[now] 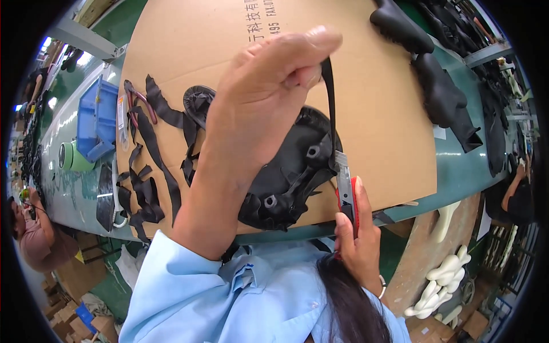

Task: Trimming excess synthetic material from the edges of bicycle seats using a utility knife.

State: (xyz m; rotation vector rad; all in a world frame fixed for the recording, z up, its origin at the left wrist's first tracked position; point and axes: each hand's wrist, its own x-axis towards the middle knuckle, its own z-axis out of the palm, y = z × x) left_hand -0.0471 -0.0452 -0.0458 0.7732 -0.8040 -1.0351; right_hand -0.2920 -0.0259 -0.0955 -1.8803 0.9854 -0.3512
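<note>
The left hand is raised high over the cardboard sheet, its grip pinched closed on the upper end of a black strip, thumb and forefinger squeezing it taut. The strip runs straight down from that grip to the edge of a black saddle shell, which lies underside up, just below and behind the left palm, on the cardboard that covers the green surface.

The right hand sits lower and to the right of the left grip, its fingers wrapped closed around a red utility knife. The blade end of the knife points upward and meets the lower end of the strip where it joins the shell.

Left of the left grip, loose black trimmings lie scattered over the cardboard, with a pair of red-handled pliers among them. Farther left stand a blue bin and a green tape roll. Up and to the right of the grip, several finished black saddles rest along the far edge. Another person works at the far left.
</note>
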